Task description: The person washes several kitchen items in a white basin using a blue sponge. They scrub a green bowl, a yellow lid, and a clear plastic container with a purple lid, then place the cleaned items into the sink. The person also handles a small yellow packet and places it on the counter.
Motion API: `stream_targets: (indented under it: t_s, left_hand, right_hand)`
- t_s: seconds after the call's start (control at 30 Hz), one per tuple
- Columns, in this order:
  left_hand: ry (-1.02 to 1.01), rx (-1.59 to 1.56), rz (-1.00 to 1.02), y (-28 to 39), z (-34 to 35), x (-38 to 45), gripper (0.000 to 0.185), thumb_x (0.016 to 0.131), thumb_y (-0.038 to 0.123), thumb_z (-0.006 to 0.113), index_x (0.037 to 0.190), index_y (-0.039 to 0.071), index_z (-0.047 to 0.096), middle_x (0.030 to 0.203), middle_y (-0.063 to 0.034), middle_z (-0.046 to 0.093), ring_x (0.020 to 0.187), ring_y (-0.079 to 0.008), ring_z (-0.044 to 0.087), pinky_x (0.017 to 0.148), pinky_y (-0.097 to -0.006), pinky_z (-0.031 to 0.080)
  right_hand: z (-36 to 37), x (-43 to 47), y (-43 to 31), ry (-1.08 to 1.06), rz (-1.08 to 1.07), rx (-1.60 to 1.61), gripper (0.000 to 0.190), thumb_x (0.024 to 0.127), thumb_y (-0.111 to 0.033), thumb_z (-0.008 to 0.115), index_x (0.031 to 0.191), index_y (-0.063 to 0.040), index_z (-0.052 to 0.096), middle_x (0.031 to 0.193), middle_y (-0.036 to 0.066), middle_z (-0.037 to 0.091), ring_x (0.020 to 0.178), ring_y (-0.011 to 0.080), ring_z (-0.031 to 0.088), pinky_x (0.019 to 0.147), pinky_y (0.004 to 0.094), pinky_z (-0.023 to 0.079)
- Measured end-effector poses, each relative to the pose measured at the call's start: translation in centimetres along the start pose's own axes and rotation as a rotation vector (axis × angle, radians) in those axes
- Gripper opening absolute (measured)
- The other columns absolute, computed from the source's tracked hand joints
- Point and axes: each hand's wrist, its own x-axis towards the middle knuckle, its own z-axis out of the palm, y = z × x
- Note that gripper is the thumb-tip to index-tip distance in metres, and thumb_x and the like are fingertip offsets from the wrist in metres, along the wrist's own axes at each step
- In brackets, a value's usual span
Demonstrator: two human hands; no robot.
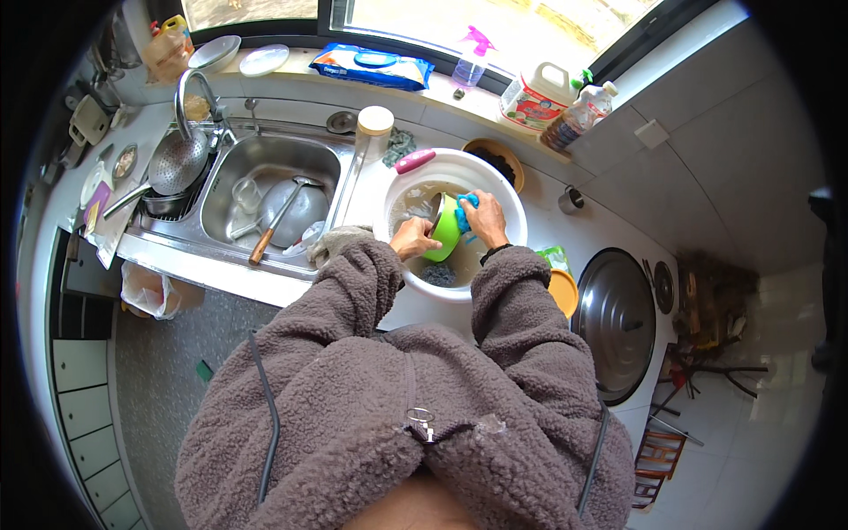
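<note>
A green bowl is tilted on its side over a white plastic basin of murky water. My left hand grips the bowl's rim from the left. In my right hand is a blue cloth, pressed against the green outer wall. Below the bowl, a grey scouring pad lies in the basin near its front wall. A pink handle-like piece rests on the far-left rim; what it belongs to is unclear.
Left of the basin, a steel sink holds a wok and a wooden-handled spatula. A grey rag lies between them. At right are an orange lid and a large pot lid. Behind stand a lidded jar and a brown bowl.
</note>
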Motion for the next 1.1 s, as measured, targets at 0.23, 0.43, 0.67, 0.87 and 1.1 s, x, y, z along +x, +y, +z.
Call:
stream_targets:
  t_s: [0.23, 0.43, 0.67, 0.87, 1.1]
  left_hand:
    - [-0.027, -0.398, 0.061, 1.0, -0.5, -0.5, 0.035, 0.076, 0.007, 0.078, 0.108, 0.0, 0.064, 0.1, -0.0068, 0.068, 0.088, -0.0132, 0.064, 0.081, -0.0286, 0.051]
    - [-0.036, -0.451, 0.107, 1.0, -0.8, -0.9, 0.028, 0.084, 0.009, 0.072, 0.109, -0.001, 0.064, 0.101, -0.0044, 0.067, 0.088, -0.0104, 0.062, 0.081, -0.028, 0.052]
    - [-0.009, -0.643, 0.233, 1.8, -0.7, -1.3, 0.024, 0.091, 0.008, 0.064, 0.114, 0.001, 0.061, 0.101, -0.002, 0.066, 0.091, -0.0082, 0.059, 0.082, -0.0263, 0.05]
    - [-0.023, -0.431, 0.243, 0.7, -0.3, -0.7, 0.016, 0.09, 0.004, 0.064, 0.105, 0.0, 0.061, 0.096, -0.0007, 0.065, 0.087, -0.0062, 0.057, 0.078, -0.0246, 0.049]
    - [0.132, -0.194, 0.199, -0.4, 0.0, 0.6, 0.007, 0.087, 0.004, 0.065, 0.093, 0.0, 0.064, 0.084, 0.0026, 0.064, 0.077, -0.0045, 0.055, 0.07, -0.0221, 0.047]
  right_hand:
    - [-1.6, -3.7, -4.4, -0.002, -0.35, -0.162, 0.019, 0.083, -0.022, 0.067, 0.098, -0.009, 0.066, 0.102, 0.011, 0.061, 0.096, 0.033, 0.061, 0.08, 0.0455, 0.051]
    - [-2.7, -4.6, -5.2, -0.013, -0.405, -0.146, 0.02, 0.08, -0.018, 0.069, 0.096, -0.009, 0.064, 0.102, 0.008, 0.058, 0.098, 0.0305, 0.058, 0.077, 0.0446, 0.052]
    - [-3.7, -4.8, -5.6, 0.077, -0.461, -0.119, 0.014, 0.081, -0.017, 0.07, 0.094, -0.011, 0.066, 0.1, 0.007, 0.061, 0.094, 0.0297, 0.06, 0.075, 0.0418, 0.051]
    - [-3.2, -2.1, -5.8, 0.142, -0.367, -0.21, 0.012, 0.08, -0.017, 0.07, 0.09, -0.011, 0.066, 0.096, 0.007, 0.061, 0.092, 0.0302, 0.06, 0.072, 0.0445, 0.052]
    - [-1.1, -4.4, -6.3, -0.045, -0.444, -0.303, 0.015, 0.079, -0.02, 0.071, 0.09, -0.01, 0.066, 0.096, 0.009, 0.061, 0.093, 0.0308, 0.06, 0.074, 0.0448, 0.053]
